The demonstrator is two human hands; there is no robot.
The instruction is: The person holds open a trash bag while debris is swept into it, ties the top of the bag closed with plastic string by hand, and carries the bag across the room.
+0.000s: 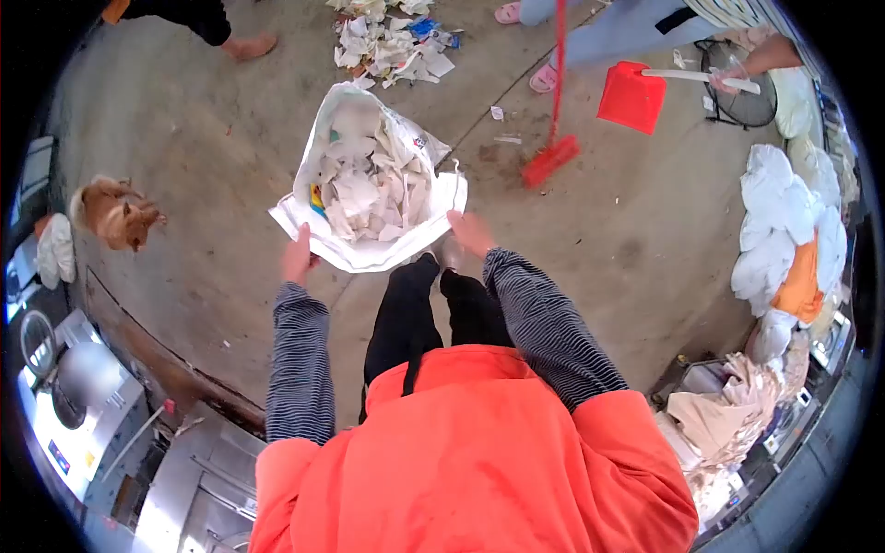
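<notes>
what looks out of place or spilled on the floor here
A loose heap of torn white paper scraps lies spilled on the grey concrete floor, beyond the open white woven sack. A tan furry dog at the left also looks unusual among the machines.

No text is readable; the mark [419, 143] on the sack [355, 255], upper centre, is too small to read.

Head-worn view, facing steeply down

Bright floor, fisheye-curved edges with black corners, blurred red broom [550, 161].
</notes>
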